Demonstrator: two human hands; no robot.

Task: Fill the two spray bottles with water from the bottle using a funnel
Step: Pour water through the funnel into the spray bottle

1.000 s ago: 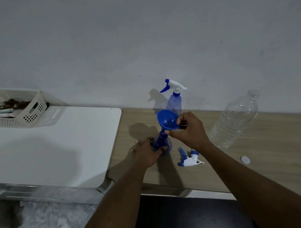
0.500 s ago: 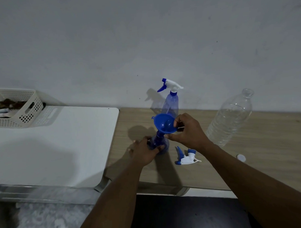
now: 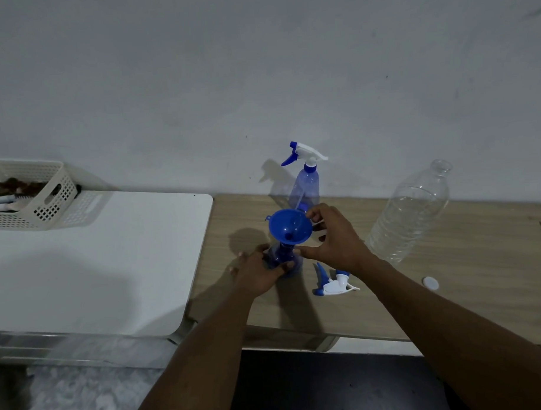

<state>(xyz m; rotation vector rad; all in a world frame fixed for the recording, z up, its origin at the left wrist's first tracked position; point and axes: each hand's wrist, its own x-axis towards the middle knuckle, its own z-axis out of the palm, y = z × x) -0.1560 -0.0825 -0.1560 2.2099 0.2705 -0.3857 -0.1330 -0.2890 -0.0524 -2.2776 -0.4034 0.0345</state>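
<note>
Seating the blue funnel (image 3: 290,225) in the uncapped spray bottle (image 3: 282,260) on the wooden table (image 3: 450,296): left hand (image 3: 259,274) grips the bottle body, right hand (image 3: 336,242) pinches the funnel rim. If released off-centre, the top-heavy funnel may tilt, spilling poured water.

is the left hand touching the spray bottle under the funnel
Touching. The head view shows the left hand gripping the spray bottle beneath the funnel.

Blue funnel (image 3: 290,225); spray bottle (image 3: 305,185) at 12 see-thru blue w/ white top; basket (image 3: 48,197) at 9 cream, lattice.
</note>
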